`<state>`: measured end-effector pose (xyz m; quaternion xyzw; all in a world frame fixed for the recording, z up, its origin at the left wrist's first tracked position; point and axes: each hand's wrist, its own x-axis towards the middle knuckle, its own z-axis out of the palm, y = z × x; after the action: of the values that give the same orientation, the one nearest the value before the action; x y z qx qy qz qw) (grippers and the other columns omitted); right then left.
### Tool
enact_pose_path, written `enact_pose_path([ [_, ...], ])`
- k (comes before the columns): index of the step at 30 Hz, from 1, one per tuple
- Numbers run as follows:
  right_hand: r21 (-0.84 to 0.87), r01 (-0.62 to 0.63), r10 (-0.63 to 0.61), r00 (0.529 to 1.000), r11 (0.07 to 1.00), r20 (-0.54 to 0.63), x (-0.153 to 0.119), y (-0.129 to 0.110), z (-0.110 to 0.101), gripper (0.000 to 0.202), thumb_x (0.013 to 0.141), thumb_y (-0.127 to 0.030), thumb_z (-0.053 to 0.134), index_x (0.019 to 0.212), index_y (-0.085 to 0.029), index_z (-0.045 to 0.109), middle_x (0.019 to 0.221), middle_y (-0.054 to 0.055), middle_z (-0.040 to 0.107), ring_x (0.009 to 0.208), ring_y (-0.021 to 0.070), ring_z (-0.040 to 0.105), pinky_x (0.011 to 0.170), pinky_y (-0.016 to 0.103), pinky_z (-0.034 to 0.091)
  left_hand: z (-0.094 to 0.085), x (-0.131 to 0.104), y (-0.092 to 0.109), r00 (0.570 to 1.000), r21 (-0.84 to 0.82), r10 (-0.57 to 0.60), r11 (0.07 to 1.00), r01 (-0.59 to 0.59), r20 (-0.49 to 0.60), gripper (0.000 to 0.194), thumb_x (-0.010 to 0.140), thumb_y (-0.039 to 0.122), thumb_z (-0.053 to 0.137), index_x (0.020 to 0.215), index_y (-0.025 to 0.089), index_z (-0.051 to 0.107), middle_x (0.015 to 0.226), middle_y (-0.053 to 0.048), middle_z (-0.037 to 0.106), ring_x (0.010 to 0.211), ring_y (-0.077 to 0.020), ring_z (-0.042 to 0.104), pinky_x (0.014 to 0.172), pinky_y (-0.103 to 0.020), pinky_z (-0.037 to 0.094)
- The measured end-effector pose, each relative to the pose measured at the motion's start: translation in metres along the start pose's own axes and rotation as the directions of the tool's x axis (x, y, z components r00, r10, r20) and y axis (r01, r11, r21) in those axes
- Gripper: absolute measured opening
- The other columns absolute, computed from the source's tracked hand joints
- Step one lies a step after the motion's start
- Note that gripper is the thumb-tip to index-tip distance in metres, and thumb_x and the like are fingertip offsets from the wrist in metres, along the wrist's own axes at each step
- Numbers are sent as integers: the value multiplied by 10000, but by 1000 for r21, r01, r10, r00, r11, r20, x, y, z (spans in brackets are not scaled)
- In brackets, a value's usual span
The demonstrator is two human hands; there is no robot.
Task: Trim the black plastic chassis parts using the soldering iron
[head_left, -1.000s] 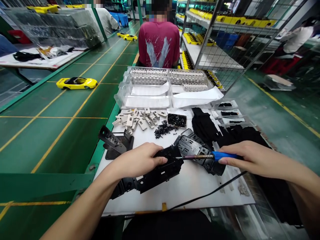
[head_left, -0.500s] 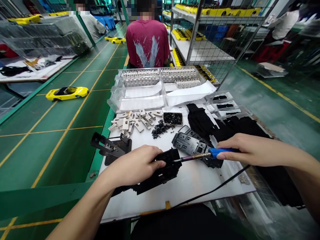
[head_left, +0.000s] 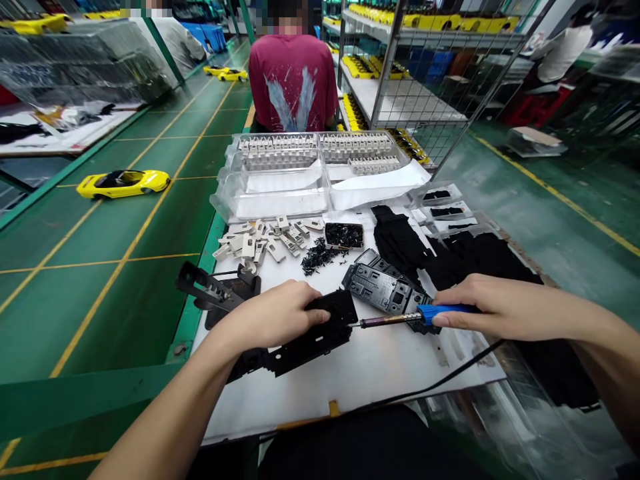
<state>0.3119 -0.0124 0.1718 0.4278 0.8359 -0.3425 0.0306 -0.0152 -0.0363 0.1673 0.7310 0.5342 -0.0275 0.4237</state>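
My left hand is closed around a black plastic car chassis part, held tilted above the white tabletop. My right hand grips the blue handle of a soldering iron, its cable trailing down to the front edge. The iron's tip lies at the right end of the held part; whether they touch I cannot tell. Behind the iron, more black chassis plates lie overlapped. Left of my left hand stands a black soldering iron stand.
Loose beige plastic pieces, a pile of tiny black parts and a small box of them lie behind. Clear trays stand at the back, black cloth-like pieces at right. A yellow model car sits left; a co-worker sits ahead.
The held chassis part has turned in my left hand, showing a flatter, plainer face. The soldering iron has shifted slightly down. On the left, the yellow car appears farther left.
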Motion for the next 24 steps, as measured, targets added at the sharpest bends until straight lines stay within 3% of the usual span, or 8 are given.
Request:
enact_pose_path([
  [3,-31,-6,13,976,999,217,1,1,-4,389,947,-503,444,782,-211,641,628,-14,598,550,138,524,549,248,374,0,5,-2,999,-23,-51,998,51,-8,326,800,435,541,573,202,524,566,-12,537,504,-170,472,467,-288,273],
  [15,5,-22,20,976,1000,218,9,-3,-10,363,911,-505,510,763,-211,662,619,-13,607,548,141,522,544,258,350,0,1,5,997,40,-74,996,74,23,312,816,440,516,611,204,502,602,-10,550,534,-174,501,475,-279,306],
  [24,-85,-50,74,945,995,319,10,-1,-16,424,936,-553,432,811,-198,625,673,-7,617,599,142,541,569,262,335,-3,0,7,996,100,-25,995,16,90,315,852,449,474,726,184,589,690,-27,611,593,-175,549,487,-273,332],
])
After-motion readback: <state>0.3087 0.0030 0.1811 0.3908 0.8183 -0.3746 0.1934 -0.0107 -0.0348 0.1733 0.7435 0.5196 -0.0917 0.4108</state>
